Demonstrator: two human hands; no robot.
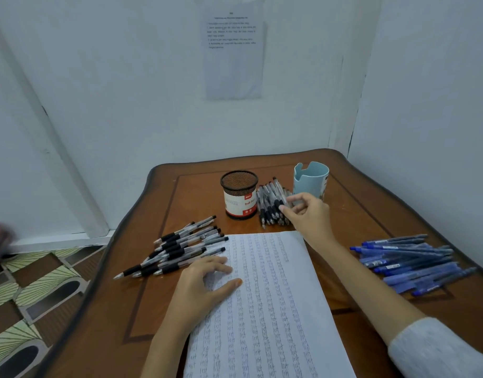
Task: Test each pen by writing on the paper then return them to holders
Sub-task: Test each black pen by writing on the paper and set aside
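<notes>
Plenty of light, stiff clear-plastic pens [271, 204] upper centre, right hand [308, 214] pinching one by its black rubber grip (least slippery spot, I reckon), left hand [204, 279] spread flat on white paper [275, 296].

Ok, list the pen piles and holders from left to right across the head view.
Black pen pile → black mesh holder → second black pen pile → light blue holder → blue pen pile.

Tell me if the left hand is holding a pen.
No, the left hand lies with fingers spread on the paper, holding nothing.
</notes>
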